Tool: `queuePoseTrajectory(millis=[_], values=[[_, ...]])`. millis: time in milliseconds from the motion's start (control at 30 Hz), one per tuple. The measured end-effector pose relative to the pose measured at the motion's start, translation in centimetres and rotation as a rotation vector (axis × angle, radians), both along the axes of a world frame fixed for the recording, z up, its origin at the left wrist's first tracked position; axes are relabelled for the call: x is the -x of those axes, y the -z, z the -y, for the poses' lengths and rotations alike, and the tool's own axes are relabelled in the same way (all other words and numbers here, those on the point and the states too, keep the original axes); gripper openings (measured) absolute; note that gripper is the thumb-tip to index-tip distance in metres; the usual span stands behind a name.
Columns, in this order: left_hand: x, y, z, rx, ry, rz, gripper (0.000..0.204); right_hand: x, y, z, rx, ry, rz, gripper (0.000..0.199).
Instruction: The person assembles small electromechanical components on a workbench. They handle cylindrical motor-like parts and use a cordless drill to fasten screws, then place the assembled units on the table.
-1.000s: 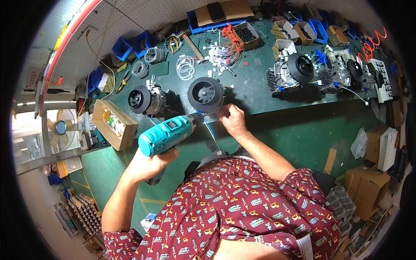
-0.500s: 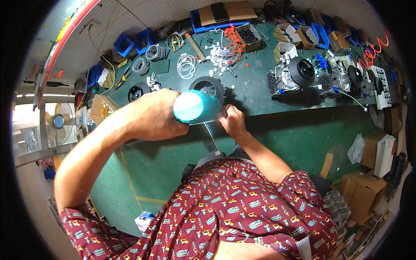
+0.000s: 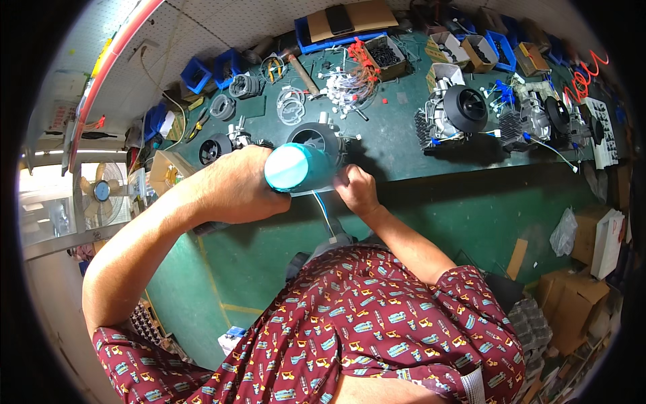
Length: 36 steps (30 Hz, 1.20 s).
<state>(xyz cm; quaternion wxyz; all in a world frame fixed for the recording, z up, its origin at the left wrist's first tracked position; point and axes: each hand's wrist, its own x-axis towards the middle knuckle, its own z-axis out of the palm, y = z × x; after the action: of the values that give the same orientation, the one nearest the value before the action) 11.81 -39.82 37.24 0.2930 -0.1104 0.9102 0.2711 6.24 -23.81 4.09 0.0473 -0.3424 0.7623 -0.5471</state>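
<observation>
Teal power driver (image 3: 296, 168) clamped in the left hand (image 3: 235, 185); right hand (image 3: 356, 190) grips the black fan unit (image 3: 316, 138). Blue bins (image 3: 208, 71) and brown cartons (image 3: 572, 303) flank the green workbench (image 3: 404, 141).

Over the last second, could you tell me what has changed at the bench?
The left hand raised the teal power driver from beside the body and turned it over the black round fan unit, so its rear cap now faces the camera. The grip held throughout. The right hand stayed at the unit's near edge; the assemblies on the green bench did not move.
</observation>
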Motion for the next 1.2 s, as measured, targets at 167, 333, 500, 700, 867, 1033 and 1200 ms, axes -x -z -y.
queuePoseTrajectory(millis=[167, 333, 500, 700, 867, 1033, 1200], values=[[-0.8, 0.1, -0.6, 0.003, -0.046, -0.031, 0.026, 0.6, -0.3, -0.1, 0.065, -0.041, 0.038, 0.018], [-2.2, -0.3, -1.0, -0.142, -0.080, -0.236, 0.031, 0.8, 0.1, -0.4, 0.113, -0.107, 0.496, 0.015], [-4.1, -2.0, -2.3, -0.348, -0.443, -0.204, 0.055, 4.6, 0.1, -3.9, 0.157, -0.107, 1.344, 0.022], [-11.7, 3.6, -2.8, -0.418, -0.710, -0.233, 0.040, 7.8, -5.1, -5.4, 0.366, -0.171, 1.558, 0.023], [-15.7, 7.3, -3.2, -0.565, -0.788, -0.371, 0.041, 8.4, -8.0, -5.4, 0.356, -0.228, 1.505, 0.023], [-18.1, 8.8, -1.9, -0.765, -0.814, -0.444, 0.037, 7.2, -10.8, -5.1, 0.321, -0.197, 1.385, 0.023], [-19.8, 9.7, -0.6, -0.865, -0.831, -0.506, 0.037, 6.3, -12.2, -4.7, 0.319, -0.232, 1.355, 0.021]])
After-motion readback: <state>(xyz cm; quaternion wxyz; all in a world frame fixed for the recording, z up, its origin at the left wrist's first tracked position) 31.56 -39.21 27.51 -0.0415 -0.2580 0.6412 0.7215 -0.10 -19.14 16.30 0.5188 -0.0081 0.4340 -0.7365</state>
